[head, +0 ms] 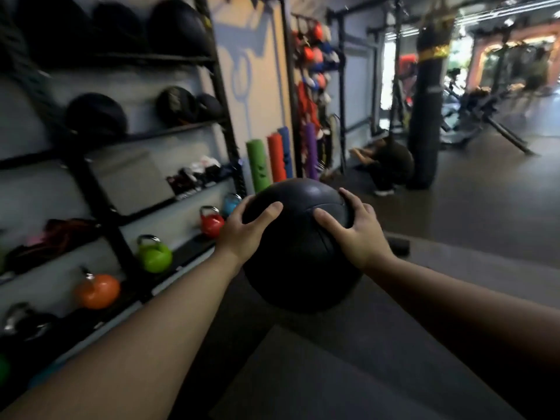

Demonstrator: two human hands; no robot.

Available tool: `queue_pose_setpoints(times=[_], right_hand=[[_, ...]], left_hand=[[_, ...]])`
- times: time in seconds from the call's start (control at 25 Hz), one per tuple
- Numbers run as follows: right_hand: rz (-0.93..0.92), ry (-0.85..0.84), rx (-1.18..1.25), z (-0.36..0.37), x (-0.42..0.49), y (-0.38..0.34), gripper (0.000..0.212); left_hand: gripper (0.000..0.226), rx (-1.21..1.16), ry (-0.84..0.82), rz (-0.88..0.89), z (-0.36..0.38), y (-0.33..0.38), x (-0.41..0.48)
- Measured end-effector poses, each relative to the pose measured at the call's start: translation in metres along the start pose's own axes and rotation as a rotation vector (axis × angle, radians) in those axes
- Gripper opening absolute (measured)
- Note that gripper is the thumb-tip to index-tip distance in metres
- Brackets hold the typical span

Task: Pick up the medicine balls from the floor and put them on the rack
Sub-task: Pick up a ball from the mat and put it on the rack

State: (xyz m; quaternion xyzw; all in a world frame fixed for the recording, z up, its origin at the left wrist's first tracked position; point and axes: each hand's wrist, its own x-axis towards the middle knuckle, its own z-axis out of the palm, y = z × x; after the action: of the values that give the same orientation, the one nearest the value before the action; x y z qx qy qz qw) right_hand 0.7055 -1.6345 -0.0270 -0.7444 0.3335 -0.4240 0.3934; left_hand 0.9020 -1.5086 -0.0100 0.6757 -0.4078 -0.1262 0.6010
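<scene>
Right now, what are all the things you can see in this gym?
medicine ball: one, black, held up in the middle, off the floor
shelved balls: about six, black, top two shelves of the rack
rack: one, black, along the left wall
kettlebells: at least four, orange, green, red and blue, low on the rack
foam rolls: four, green, orange-red, blue and purple, standing by the wall
punching bag: one, black, hanging at the right of the middle
person: one, dark clothes, low on the floor by the bag
left hand: one, grips the ball's left side
right hand: one, grips the ball's right side
</scene>
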Motion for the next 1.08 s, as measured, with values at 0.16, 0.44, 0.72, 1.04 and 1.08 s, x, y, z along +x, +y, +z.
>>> queue_pose_setpoints(times=[0.16,0.44,0.72,1.04,1.08], right_hand=[[-0.229,-0.053,0.098,0.077,0.038,-0.163,0.115],[-0.504,-0.151,0.266,0.245,0.054,-0.349,0.113],[-0.597,-0.278,0.359,0.409,0.078,-0.416,0.120],[-0.596,-0.420,0.446,0.629,0.192,-0.418,0.119],[-0.573,-0.444,0.462,0.662,0.210,-0.424,0.119]], left_hand=[[0.060,0.068,0.219,0.118,-0.161,0.098,0.020],[0.055,0.193,0.405,0.222,-0.397,0.159,0.021],[0.048,0.226,0.581,0.214,-0.538,0.112,0.054],[0.078,0.306,0.688,0.154,-0.658,0.001,0.197],[0.082,0.342,0.707,0.137,-0.679,-0.009,0.222]])
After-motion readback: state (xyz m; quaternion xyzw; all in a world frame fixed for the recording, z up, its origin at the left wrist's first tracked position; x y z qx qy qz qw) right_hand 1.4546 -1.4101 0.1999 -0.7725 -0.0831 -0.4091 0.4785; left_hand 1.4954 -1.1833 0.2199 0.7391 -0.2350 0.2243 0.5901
